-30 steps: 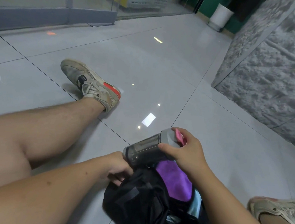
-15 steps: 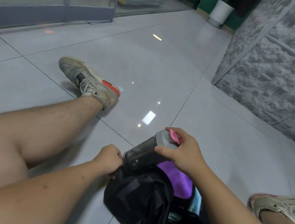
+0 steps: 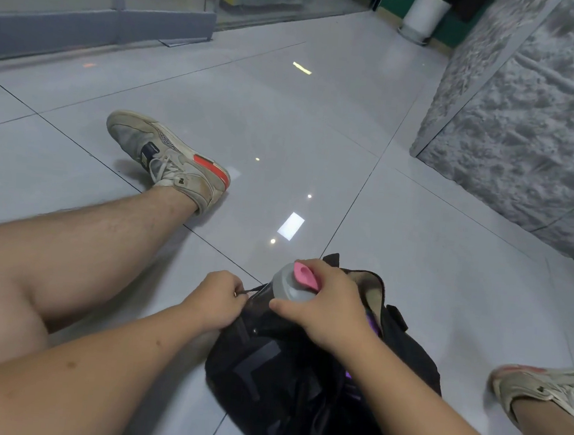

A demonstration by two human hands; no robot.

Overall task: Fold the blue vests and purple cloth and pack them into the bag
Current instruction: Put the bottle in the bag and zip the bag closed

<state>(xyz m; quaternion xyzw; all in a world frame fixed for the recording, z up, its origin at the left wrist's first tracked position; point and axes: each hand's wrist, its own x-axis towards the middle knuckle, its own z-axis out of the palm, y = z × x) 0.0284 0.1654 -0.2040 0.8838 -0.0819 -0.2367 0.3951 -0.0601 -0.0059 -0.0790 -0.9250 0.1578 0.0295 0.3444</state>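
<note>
The black fabric bag lies on the grey tiled floor between the legs, purple cloth showing inside. The left hand pinches its edge; the right hand grips a grey pink-capped bottle.

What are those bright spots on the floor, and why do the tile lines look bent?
In the head view, the bright patches on the floor are ceiling lights mirrored in glossy tiles; the wide-angle lens bows the tile lines near the edges; the black bag is too dark for detail.
</note>
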